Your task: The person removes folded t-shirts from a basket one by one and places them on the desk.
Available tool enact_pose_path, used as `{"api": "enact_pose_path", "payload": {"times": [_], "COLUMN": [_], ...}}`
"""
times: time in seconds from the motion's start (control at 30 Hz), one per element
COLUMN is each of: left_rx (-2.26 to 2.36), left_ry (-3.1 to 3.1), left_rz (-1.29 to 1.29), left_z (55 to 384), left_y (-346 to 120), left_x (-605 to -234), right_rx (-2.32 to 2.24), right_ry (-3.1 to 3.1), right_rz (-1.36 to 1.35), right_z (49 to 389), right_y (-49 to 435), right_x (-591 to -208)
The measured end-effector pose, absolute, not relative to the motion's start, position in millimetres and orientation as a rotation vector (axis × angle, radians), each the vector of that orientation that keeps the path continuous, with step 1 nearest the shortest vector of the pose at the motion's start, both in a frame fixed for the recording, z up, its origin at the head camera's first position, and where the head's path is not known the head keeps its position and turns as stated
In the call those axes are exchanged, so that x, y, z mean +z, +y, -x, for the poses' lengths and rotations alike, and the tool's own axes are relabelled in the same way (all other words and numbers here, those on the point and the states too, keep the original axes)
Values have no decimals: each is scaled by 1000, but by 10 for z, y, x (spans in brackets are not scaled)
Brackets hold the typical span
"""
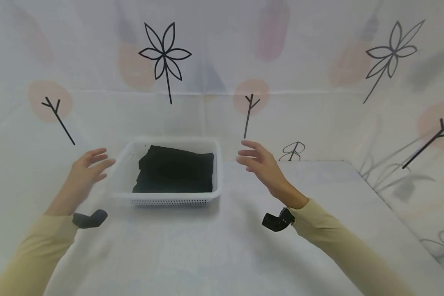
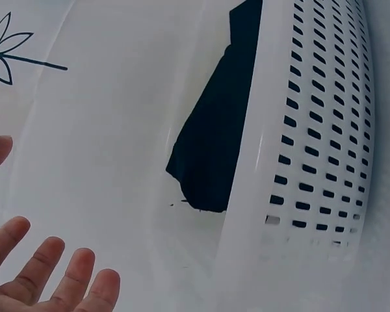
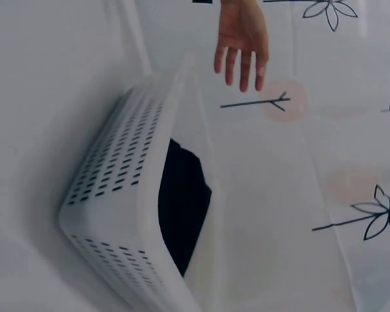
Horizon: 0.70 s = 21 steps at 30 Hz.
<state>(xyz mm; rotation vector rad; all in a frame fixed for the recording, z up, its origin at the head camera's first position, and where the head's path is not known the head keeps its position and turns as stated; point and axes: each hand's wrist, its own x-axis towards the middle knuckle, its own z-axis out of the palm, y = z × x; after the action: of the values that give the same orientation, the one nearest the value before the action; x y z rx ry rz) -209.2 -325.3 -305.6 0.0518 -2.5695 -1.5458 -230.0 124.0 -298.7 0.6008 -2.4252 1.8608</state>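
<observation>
A white plastic basket (image 1: pixel 170 202) with perforated walls stands on the white-covered table, holding a folded black cloth (image 1: pixel 174 170). My left hand (image 1: pixel 86 174) hovers left of the basket with fingers spread and nothing in them. To the basket's right is my right hand (image 1: pixel 260 166), raised, its fingers loosely extended and apart from the rim. The left wrist view shows the left fingers (image 2: pixel 75 279) beside the basket, with part of the black cloth (image 2: pixel 214 130) inside. In the right wrist view, the left hand (image 3: pixel 244 39) appears beyond the basket (image 3: pixel 110 195).
Behind the table hangs a pale sheet (image 1: pixel 214 115) printed with black line flowers and twigs over soft pink spots. White tabletop (image 1: pixel 207 250) stretches in front of the basket, and its right edge (image 1: pixel 388 205) slants toward the lower right. Each wrist wears a black device (image 1: pixel 277 221).
</observation>
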Motion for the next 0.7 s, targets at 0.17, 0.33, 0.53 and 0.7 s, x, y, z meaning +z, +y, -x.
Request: {"api": "enact_pose_path", "payload": {"times": [0.17, 0.33, 0.53, 0.7], "left_rx": [-1665, -1792, -1834, -1904], "left_ry": [-2498, -2461, -2459, -2430], "left_rz": [-73, -92, -154, -176], "left_z": [2172, 2259, 2358, 2414], "left_y": [-3213, -3196, -3158, -3130], "left_x": [-3101, -3133, -3180, -3211], "right_rx": [1860, 1935, 1981, 1999], "right_ry": [-2488, -2505, -2526, -2526], "right_rz": [-555, -491, -391, -321], "right_z": [2348, 2458, 2585, 2661], "right_y": [1058, 885, 728, 645], "right_x": [-2981, -3005, -3049, -3099]}}
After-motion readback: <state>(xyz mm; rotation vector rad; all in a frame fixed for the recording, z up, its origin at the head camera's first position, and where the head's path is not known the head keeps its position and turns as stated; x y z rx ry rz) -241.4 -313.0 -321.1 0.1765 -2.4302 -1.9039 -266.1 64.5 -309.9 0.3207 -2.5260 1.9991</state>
